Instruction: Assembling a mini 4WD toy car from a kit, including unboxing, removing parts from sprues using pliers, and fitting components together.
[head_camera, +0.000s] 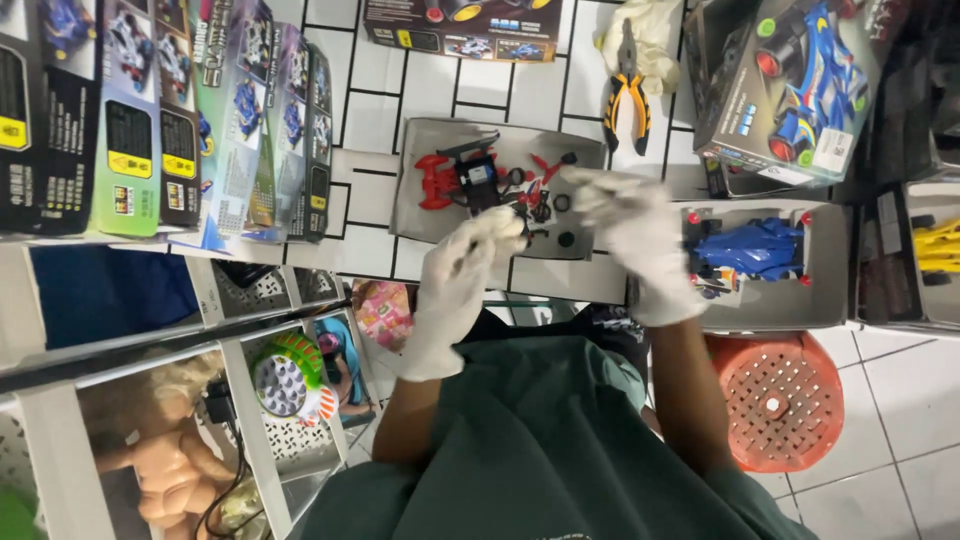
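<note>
Green cloth of the person's top (560, 440) fills the lower frame. Above it, the white-gloved left hand (455, 290) pinches a small black part (522, 212) in a narrow grip at centre frame, over the grey cardboard tray (420, 215) holding the red toy car chassis (460, 180). The gloved right hand (640, 245) is blurred; its grip cannot be told. Work low over the tray, so a dropped piece lands inside.

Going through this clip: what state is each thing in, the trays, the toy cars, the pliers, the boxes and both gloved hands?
Left hand: gloved, fingers curled over tray edge.
Right hand: gloved, blurred, grip unclear.
Grey tray: open, holds loose parts.
Red car frame: partly built.
Blue car: body fitted, in second tray.
Pliers: closed, lying flat.
Car box: closed.
</note>
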